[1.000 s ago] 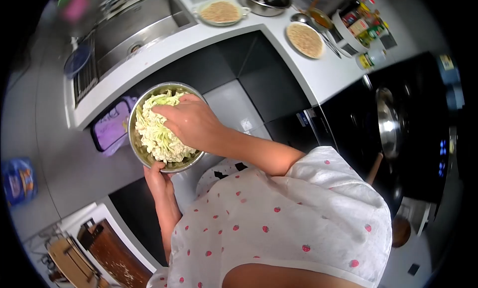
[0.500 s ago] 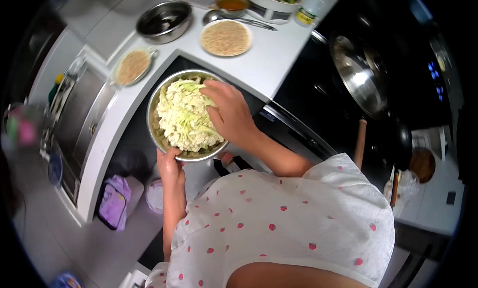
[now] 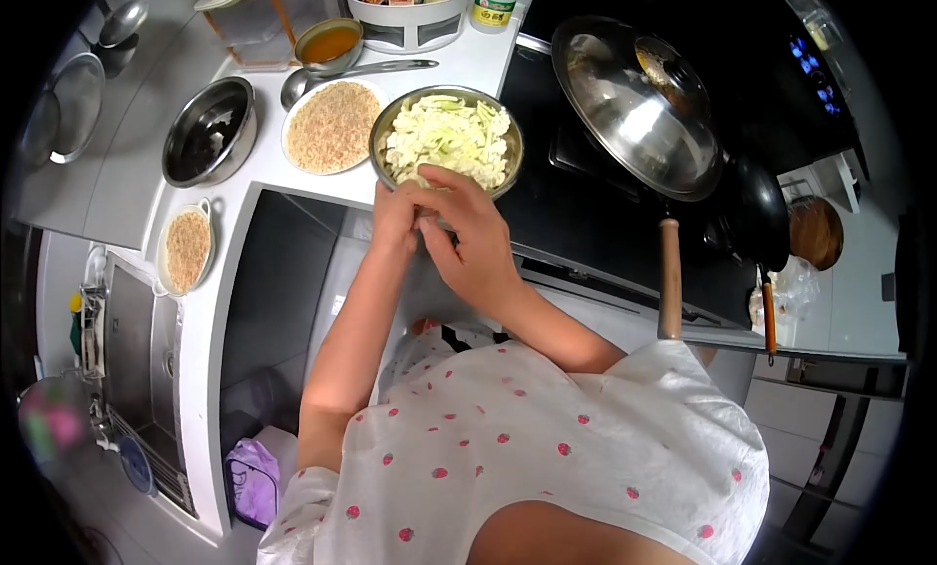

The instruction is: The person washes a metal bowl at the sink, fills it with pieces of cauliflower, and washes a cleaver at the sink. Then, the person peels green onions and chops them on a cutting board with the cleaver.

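A steel bowl (image 3: 520, 165) full of pale green and white cauliflower pieces (image 3: 449, 136) is at the counter's edge, beside the stove. My left hand (image 3: 395, 214) is closed on the bowl's near rim. Just right of it, my right hand (image 3: 468, 228) crosses in front of the rim, its fingers bent and partly apart near my left fingers. I see no object in my right hand. To the left of the bowl lies a white plate of light brown shreds (image 3: 334, 126).
A lidded wok (image 3: 634, 106) with a wooden handle is on the black stove (image 3: 537, 194). Around the counter (image 3: 259, 160) stand a dark-filled steel bowl (image 3: 208, 131), a ladle (image 3: 390, 66), a bowl of orange liquid (image 3: 329, 46), a smaller dish (image 3: 187, 250) and a bottle (image 3: 493, 4). The sink (image 3: 137, 345) is left.
The view has turned toward the stove. The bowl has moved from over the floor to the counter's edge by the stove. My right hand has left the cauliflower and come down beside my left hand.
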A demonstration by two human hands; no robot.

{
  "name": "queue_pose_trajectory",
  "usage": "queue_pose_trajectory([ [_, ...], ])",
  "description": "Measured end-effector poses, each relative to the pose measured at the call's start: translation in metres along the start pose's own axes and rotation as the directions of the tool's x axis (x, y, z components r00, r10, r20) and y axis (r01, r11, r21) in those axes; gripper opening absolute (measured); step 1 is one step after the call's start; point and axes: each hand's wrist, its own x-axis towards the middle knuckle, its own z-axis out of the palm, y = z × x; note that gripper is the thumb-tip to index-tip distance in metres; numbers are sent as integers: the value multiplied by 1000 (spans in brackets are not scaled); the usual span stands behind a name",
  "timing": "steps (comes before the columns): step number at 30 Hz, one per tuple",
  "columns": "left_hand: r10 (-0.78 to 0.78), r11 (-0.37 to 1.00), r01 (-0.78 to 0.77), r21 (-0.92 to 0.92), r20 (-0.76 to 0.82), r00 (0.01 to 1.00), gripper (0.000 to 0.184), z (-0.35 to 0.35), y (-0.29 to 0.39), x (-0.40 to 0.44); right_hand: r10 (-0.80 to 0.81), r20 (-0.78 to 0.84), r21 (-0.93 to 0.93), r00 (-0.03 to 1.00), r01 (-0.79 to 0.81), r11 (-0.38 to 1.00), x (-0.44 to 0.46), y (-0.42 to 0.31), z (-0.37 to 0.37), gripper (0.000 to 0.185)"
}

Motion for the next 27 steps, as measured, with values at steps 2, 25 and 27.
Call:
queue_pose_trajectory([
  [2, -1, 1000, 1, -4, 17, 1000, 43, 12, -4, 21, 5, -3, -17, 1000, -5, 1000, 6, 8, -2, 26],
  [25, 47, 980, -114, -161, -369, 928, 31, -78, 35, -52, 113, 100, 435, 988, -146, 889, 102, 50, 112, 18],
  [27, 101, 956, -227, -184, -521, 848, 27, -105, 43, -91, -29, 276, 514, 961, -122, 849, 82, 13, 155, 18],
])
